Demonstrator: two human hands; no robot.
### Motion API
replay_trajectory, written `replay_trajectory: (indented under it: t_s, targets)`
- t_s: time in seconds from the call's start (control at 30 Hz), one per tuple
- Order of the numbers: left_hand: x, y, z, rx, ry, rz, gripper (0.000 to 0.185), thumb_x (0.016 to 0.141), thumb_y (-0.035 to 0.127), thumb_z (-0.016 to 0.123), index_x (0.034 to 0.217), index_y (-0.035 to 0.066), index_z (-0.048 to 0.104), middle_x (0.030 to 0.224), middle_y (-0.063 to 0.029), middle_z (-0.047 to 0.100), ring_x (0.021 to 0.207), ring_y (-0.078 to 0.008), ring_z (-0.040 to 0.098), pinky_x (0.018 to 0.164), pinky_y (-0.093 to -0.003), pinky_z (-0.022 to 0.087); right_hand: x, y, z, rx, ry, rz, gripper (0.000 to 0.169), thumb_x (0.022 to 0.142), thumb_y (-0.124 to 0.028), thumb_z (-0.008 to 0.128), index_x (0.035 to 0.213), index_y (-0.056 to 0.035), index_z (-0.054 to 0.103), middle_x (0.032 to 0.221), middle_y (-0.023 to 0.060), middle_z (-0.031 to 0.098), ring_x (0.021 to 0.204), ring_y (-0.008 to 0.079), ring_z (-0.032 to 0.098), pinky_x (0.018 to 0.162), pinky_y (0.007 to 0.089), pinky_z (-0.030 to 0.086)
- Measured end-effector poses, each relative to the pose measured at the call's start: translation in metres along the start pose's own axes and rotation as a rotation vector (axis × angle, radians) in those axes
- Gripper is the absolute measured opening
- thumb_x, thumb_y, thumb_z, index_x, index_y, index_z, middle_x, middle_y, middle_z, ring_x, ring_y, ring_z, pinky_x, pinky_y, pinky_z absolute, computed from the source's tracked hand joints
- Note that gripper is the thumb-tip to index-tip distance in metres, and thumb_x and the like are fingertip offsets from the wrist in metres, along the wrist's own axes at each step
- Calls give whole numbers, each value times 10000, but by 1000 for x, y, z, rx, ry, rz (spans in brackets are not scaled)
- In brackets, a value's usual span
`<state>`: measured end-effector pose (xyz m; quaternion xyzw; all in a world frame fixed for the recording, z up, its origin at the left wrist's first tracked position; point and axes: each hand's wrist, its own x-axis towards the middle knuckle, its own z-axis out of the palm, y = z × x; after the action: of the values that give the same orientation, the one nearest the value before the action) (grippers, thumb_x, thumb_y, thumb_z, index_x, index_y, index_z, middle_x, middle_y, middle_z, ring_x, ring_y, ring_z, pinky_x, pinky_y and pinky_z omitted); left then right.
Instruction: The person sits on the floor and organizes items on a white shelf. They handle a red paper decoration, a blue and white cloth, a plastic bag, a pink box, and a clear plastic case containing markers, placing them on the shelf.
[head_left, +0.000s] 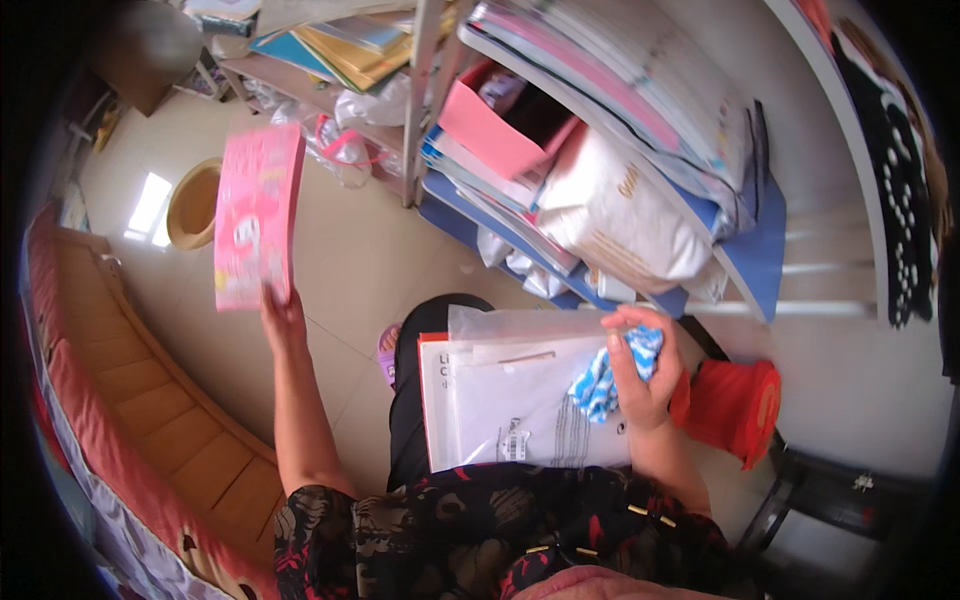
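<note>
My left hand grips the lower edge of a pink printed box, held out over the tiled floor at the left. In my right hand is a crumpled blue-and-white cloth, pinched between thumb and fingers. Beneath that hand a clear plastic sleeve lies across my lap, over a red-edged book or folder that bears writing. A sticker with a printed code is on the sleeve.
A blue-shelved rack holds a pink open box, a white package and papers. Folders and plastic bags fill another shelf. A wooden bed edge, a tan basin, a red bin and a black stool stand around me.
</note>
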<state>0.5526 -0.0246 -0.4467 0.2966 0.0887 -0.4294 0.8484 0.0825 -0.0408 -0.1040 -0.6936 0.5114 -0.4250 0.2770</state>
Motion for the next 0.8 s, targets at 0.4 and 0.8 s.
replay_trajectory:
  t_s: [0.4,0.8]
  targets:
    - [-172,-17,-209,308,519,-470,457,975,210,550,1367,11,425,1298,-171,547,1175,-313,551,989,-457,480,-52,-5,-54,209,113,60,182,880,-12,642,1058,-2,604,899,43,649,814,88,583,758,232,471]
    - [-337,-2,157,934,-213,-421,613,918,441,612,1337,7,505,1248,-125,567,1217,-217,484,1030,-336,381,-169,24,-165,-12,55,454,419,882,-305,708,1144,11,624,858,50,652,777,107,601,709,244,486]
